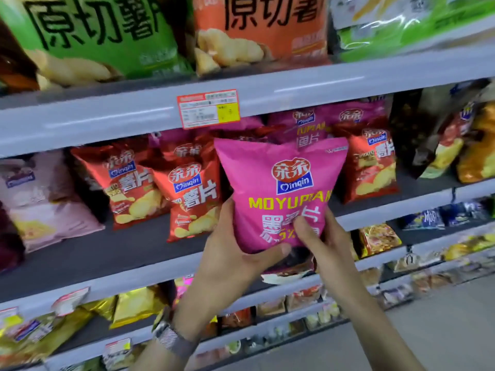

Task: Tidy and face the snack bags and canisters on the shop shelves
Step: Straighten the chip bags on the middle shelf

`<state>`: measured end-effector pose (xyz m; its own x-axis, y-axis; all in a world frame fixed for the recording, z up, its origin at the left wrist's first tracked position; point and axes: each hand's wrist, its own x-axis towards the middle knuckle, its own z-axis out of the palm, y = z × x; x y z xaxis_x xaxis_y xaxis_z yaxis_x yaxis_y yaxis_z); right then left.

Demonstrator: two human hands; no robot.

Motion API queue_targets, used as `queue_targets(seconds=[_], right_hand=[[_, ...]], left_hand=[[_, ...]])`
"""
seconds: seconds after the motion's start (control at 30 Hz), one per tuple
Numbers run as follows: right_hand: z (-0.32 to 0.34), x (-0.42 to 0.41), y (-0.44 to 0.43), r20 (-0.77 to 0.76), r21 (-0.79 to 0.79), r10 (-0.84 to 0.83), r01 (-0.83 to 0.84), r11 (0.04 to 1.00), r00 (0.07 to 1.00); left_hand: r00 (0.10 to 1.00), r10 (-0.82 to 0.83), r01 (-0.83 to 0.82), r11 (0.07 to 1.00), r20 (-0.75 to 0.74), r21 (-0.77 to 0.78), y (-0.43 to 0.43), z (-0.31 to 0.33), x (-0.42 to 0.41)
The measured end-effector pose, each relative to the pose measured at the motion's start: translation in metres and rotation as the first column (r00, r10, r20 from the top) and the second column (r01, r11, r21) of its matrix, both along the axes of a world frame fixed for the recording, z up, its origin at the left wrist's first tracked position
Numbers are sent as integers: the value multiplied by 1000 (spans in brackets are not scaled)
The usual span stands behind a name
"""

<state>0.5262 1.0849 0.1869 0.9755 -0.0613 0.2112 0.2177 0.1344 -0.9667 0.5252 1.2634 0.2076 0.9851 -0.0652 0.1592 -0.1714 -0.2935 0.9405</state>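
Observation:
A pink Qinqin snack bag (281, 188) stands upright with its front toward me, held in front of the middle shelf (80, 253). My left hand (230, 253) grips its lower left corner, thumb across the bottom front. My right hand (318, 236) grips its lower right, thumb pressed on the print. Behind it on the shelf stand red Qinqin chip bags (187, 194) and more pink bags (308, 124). Another red bag (372, 162) stands to the right.
Large green (93, 36) and orange (257, 30) chip bags fill the upper shelf. A price label (209, 108) hangs on its edge. Pale pink bags (40, 199) lie at left, dark and yellow bags (442, 137) at right. Lower shelves hold small yellow packs (134, 306).

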Motion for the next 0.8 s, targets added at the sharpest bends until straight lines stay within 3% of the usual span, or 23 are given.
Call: queue_targets(seconds=[0.2,0.47,0.67,0.8], right_hand=[[4,24,-86,-39,76,-149,151,986,988],[4,89,-148,91,-55,-270,276,960,958],[-17,133,-148,92,-137,-187,198,970,978],[-25,149,-141,53,-135,-116,123,983,992]], left_hand=[[996,-86,84,991,15,99,-84,0,25],[983,82,-129,946,166,297,-161,-8,86],[970,138,-198,924,199,327,-180,-17,107],[952,190,-251,934,241,254,-162,-22,92]])
